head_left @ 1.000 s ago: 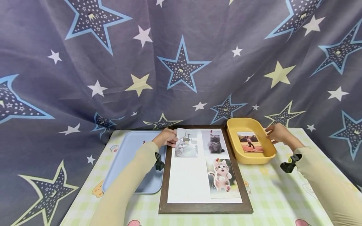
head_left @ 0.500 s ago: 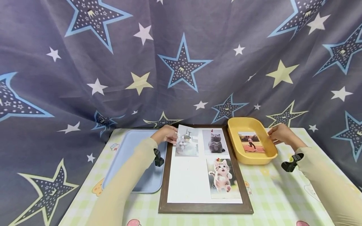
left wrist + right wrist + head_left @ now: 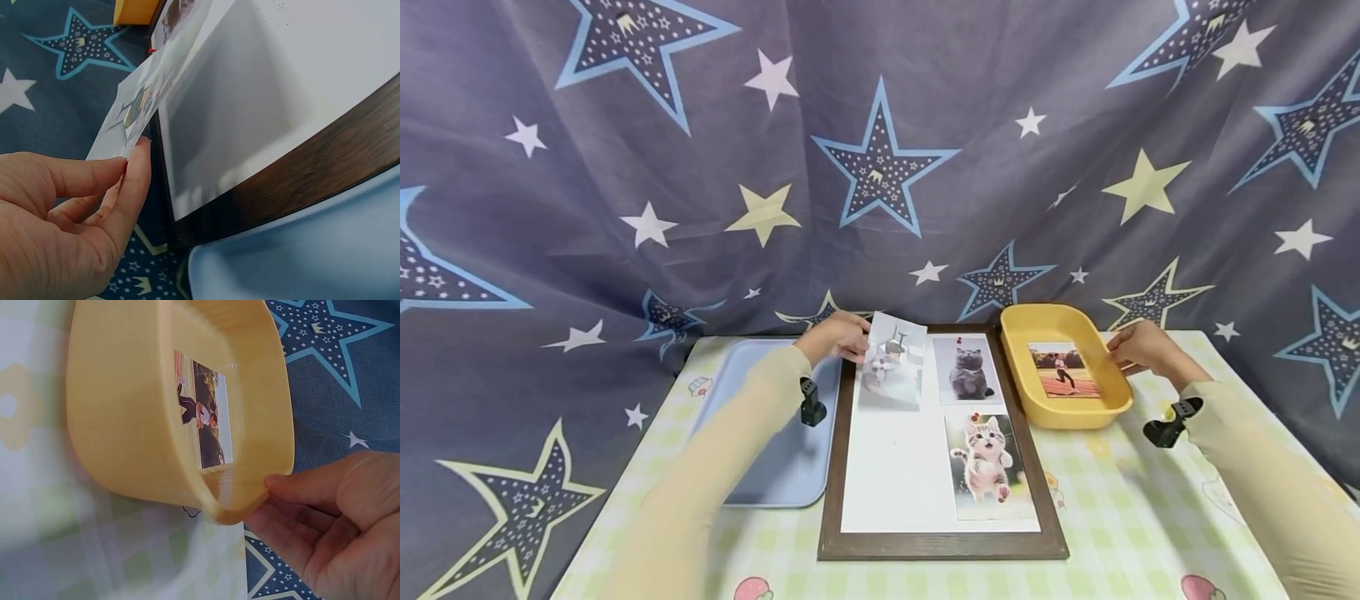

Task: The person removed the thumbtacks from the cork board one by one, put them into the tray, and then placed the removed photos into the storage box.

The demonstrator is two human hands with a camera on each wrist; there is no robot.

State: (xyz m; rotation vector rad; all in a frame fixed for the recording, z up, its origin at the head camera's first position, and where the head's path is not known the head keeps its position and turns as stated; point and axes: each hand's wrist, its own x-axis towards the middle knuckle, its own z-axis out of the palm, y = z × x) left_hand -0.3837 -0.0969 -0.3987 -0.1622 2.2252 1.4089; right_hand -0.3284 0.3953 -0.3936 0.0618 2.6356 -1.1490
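Note:
My left hand [image 3: 841, 335] pinches the left edge of a pale cat photo [image 3: 893, 360] between thumb and fingers. In the left wrist view that photo is tilted up off the white board [image 3: 237, 106], casting a shadow on it. Two other cat photos lie on the board under red pushpins: a grey cat [image 3: 968, 373] at the upper right and a striped kitten [image 3: 987, 467] below. My right hand [image 3: 1144, 348] grips the rim of a yellow basin [image 3: 119, 400], thumb on top and fingers beneath. Inside the basin lies a photo of a running person [image 3: 1063, 372].
A blue tray [image 3: 782, 475] sits left of the board, partly behind my left sleeve. The board's dark wooden frame [image 3: 940, 547] borders the basin on the right. A checked tablecloth [image 3: 775, 550] covers the table, and a star-patterned curtain [image 3: 715, 167] hangs behind.
My left hand has raised the pale cat photo, its upper part now further above the board and slanting more. My right hand has stayed at the yellow basin's rim. The view has shifted slightly.

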